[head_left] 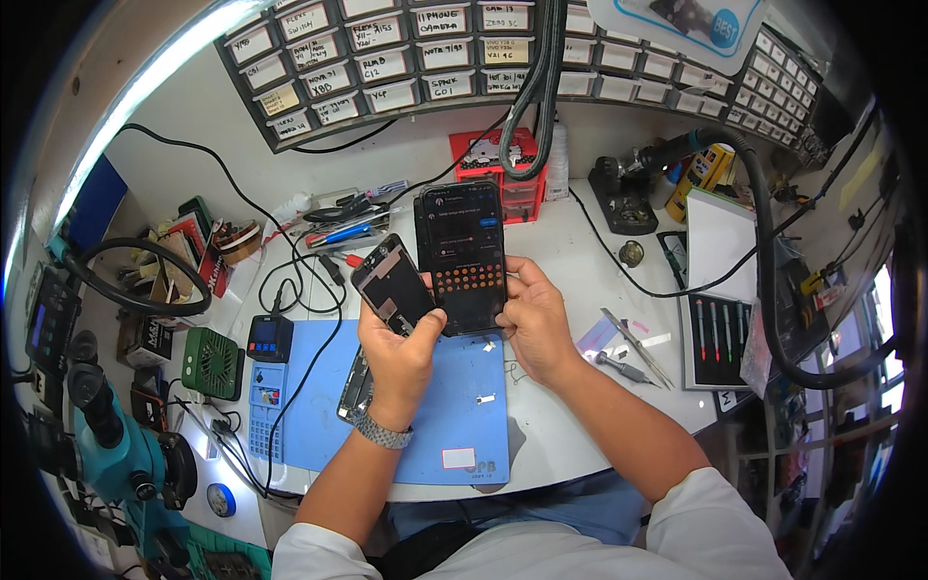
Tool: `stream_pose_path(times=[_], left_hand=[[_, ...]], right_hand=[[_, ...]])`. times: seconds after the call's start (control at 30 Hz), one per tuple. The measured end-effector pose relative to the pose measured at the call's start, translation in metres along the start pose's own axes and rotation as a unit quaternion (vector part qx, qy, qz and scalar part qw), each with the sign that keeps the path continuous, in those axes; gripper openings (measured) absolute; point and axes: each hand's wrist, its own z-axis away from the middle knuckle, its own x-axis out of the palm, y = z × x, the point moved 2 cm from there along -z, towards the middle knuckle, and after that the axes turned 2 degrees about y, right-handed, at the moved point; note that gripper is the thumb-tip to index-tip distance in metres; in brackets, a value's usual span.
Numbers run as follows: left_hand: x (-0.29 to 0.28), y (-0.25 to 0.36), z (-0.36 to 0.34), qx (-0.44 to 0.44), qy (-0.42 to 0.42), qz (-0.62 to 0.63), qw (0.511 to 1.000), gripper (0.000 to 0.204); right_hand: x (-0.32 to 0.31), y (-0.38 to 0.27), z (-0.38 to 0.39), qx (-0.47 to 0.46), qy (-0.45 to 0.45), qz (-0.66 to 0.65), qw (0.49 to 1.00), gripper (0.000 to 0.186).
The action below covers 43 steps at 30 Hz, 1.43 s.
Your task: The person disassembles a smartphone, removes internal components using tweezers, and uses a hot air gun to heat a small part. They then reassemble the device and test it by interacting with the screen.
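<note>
My left hand (pixel 398 353), with a metal watch on its wrist, is closed around a detached phone display panel (pixel 391 282), its dark inner side facing up. That thumb reaches the lower left edge of a lit black smartphone (pixel 462 256). My right hand (pixel 537 319) grips the smartphone by its right edge, thumb at the lower right of the screen. A chat and rows of small orange icons show on it. Partly hidden under my left hand, an opened phone body (pixel 358 385) lies on the blue work mat (pixel 454 416).
Tweezers (pixel 638 348) and a small screwdriver (pixel 623 367) lie at the right, beside a screwdriver set (pixel 718 329). A teal microscope (pixel 116 435) and green fan (pixel 213 362) stand left. A thick hose (pixel 764 251) arcs across the right. Behind are a red drawer box (pixel 522 198) and labelled drawers (pixel 445 53).
</note>
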Motion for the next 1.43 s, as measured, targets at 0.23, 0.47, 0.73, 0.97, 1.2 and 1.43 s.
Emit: stream_pose_path(times=[0.23, 0.47, 0.73, 0.97, 1.2, 1.43], left_hand=[[-0.0019, -0.0047, -0.0002, -0.001, -0.003, -0.003, 1.000, 0.047], [0.0004, -0.0050, 0.0003, 0.001, -0.008, 0.006, 1.000, 0.045], [-0.0003, -0.0032, 0.0008, 0.001, -0.009, 0.007, 1.000, 0.045], [0.0022, -0.0027, 0.0011, 0.002, -0.008, 0.002, 1.000, 0.044], [0.0002, -0.0065, 0.0004, 0.006, -0.012, -0.007, 1.000, 0.043], [0.0056, -0.0097, 0.0013, -0.013, -0.016, -0.012, 1.000, 0.046]], right_hand=[[-0.0027, 0.0028, -0.0010, -0.014, -0.003, -0.006, 1.000, 0.063], [-0.0030, 0.0022, -0.0001, -0.018, -0.004, -0.006, 1.000, 0.062], [-0.0020, 0.0008, 0.0005, -0.016, -0.008, -0.009, 1.000, 0.061], [-0.0042, 0.0035, -0.0010, -0.035, -0.023, -0.038, 0.998, 0.051], [-0.0055, 0.0059, -0.0017, -0.036, -0.020, -0.035, 0.999, 0.046], [-0.0075, 0.0036, -0.0016, -0.009, 0.003, -0.054, 0.999, 0.040]])
